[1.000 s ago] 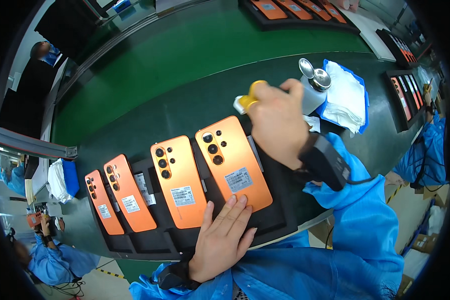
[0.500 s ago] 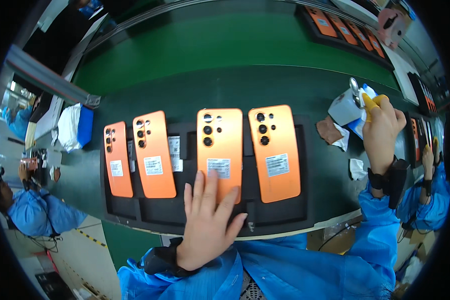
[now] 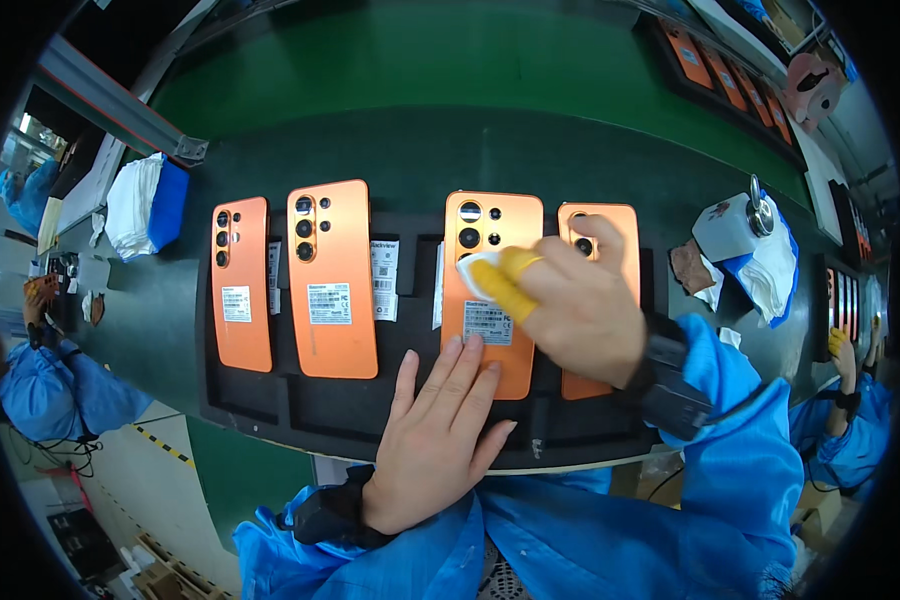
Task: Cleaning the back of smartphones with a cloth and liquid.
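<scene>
Centre of frame — right hand (image 3: 582, 305) is pinching a white cloth (image 3: 478, 272) on the third phone (image 3: 490, 290), left hand (image 3: 438, 435) lying flat, fingers spread, on the tray (image 3: 270, 405) — fingertips touching that phone.

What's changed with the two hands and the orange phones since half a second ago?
The right hand came back from the bottle at the right and now presses its white cloth on the third orange phone. The left hand stays flat on that phone's lower end. All four phones remain in the black tray.
</scene>
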`<state>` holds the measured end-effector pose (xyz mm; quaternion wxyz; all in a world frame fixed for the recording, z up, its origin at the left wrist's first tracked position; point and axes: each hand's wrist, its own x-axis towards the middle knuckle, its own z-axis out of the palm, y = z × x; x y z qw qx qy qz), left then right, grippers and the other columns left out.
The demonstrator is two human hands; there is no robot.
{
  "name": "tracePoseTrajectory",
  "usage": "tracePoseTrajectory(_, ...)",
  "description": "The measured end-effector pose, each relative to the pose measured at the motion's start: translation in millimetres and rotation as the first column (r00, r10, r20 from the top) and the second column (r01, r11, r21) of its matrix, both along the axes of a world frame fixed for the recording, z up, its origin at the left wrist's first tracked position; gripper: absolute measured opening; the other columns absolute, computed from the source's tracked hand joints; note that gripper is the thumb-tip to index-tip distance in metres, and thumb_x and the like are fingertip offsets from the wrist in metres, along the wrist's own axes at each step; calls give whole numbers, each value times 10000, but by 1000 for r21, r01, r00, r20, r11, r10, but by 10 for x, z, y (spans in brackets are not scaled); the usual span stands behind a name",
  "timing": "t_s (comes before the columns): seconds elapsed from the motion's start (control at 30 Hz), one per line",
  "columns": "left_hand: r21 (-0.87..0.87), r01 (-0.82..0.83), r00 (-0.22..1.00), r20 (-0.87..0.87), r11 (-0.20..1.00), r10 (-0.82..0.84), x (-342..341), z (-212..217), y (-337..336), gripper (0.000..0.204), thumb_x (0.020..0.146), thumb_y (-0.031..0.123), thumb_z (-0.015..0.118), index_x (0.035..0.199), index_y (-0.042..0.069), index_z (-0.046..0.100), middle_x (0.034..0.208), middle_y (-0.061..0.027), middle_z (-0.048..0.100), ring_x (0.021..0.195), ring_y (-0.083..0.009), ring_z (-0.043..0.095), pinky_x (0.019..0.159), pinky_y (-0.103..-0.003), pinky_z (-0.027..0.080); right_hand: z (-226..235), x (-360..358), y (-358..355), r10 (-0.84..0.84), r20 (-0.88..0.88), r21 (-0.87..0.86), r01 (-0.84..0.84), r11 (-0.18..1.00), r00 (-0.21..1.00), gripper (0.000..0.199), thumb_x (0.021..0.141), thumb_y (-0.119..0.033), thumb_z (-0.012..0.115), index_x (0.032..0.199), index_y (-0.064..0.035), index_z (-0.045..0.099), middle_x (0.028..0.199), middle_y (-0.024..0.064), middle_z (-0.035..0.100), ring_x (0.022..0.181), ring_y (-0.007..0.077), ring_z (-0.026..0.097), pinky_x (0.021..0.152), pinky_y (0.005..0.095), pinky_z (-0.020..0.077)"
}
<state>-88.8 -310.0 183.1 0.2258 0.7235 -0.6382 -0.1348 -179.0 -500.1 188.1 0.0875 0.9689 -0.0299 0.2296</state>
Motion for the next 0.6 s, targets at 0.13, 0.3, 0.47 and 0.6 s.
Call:
tracePoseTrajectory(0.13, 2, -17, 1000, -7, 1000, 17, 30, -26, 29, 567, 804, 254, 698, 1279, 3, 518, 1397, -197, 451, 1334, -329, 395, 1102, -539, 217, -103, 240, -71, -12, -34, -22, 12, 1000, 999, 243, 746, -171, 666, 978, -141, 728, 899, -34, 610, 803, 123, 544, 931, 474, 305)
tracePoseTrajectory(0.3, 5, -7, 1000, -19, 1000, 7, 27, -29, 7, 554, 801, 250, 699, 1270, 8, 530, 1398, -196, 451, 1332, -327, 400, 1099, -522, 241, -91, 167, -6, -81, -56, 57, 84, 995, 995, 206, 702, -165, 694, 897, -116, 740, 870, -41, 613, 790, 131, 539, 915, 480, 315)
tracePoseTrajectory(0.47, 11, -13, 1000, -4, 1000, 13, 29, -10, 14, 537, 792, 246, 707, 1250, 12, 550, 1391, -197, 459, 1332, -320, 403, 1098, -509, 251, -115, 301, -103, 23, 42, -60, -20, 998, 999, 164, 663, -175, 707, 816, -127, 741, 871, -49, 610, 786, 126, 544, 905, 468, 316)
tracePoseTrajectory(0.6, 17, -16, 1000, 9, 1000, 16, 26, -21, 0, 532, 786, 243, 711, 1241, 13, 559, 1390, -200, 460, 1330, -320, 406, 1097, -506, 254, -104, 424, -342, -49, 175, -92, 66, 994, 983, 26, 619, -156, 662, 621, -143, 684, 791, -57, 505, 801, 126, 518, 916, 447, 325)
